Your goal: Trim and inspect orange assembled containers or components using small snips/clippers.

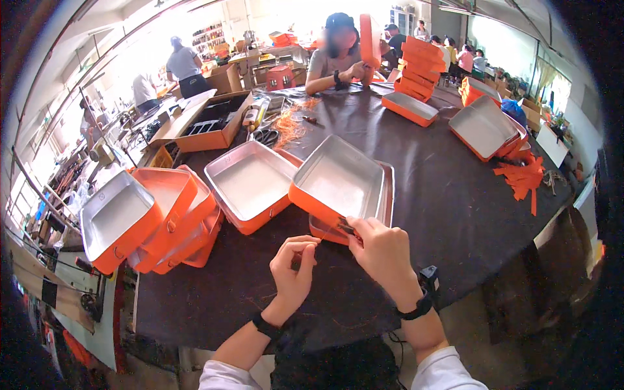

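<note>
Just beyond the right hand (382,252), which grips a small dark tool (346,225), sits an orange tray (339,177), apparently being thread-trimmed; nearby, the left hand (292,268) is pinched together. The next snip likely demands precision.

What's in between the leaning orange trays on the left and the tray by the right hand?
Another orange tray with a silvery inside lies there, in the head view.

trays (249,184) blocking left, open tabletop (448,201) right
</note>
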Tool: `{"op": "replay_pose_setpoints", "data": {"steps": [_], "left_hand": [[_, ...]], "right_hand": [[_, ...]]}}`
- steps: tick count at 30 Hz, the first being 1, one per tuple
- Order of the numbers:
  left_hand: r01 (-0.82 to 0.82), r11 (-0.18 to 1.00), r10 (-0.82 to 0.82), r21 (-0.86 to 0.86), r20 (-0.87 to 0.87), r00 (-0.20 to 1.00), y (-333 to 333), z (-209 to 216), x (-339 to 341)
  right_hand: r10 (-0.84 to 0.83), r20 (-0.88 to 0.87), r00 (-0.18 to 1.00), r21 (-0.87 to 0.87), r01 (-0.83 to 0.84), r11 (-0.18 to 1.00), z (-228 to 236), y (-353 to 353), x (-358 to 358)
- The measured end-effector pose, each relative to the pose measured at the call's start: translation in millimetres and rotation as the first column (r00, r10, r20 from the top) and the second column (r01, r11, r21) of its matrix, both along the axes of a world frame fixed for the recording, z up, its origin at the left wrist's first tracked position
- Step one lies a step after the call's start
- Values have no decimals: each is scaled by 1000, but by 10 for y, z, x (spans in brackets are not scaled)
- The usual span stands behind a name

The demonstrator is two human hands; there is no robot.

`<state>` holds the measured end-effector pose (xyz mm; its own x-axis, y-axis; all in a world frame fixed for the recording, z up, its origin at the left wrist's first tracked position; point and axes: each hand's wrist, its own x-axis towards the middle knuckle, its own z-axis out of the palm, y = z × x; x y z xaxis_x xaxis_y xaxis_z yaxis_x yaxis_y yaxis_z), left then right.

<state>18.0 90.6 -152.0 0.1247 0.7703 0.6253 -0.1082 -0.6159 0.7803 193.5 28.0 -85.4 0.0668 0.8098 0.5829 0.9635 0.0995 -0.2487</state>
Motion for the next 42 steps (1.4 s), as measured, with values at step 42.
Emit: {"op": "replay_pose_setpoints", "data": {"steps": [42], "left_hand": [[277,909,-166,311,-339,926,-38,132,-99]], "right_hand": [[-111,-311,944,-199,49,979,11,145,293]]}}
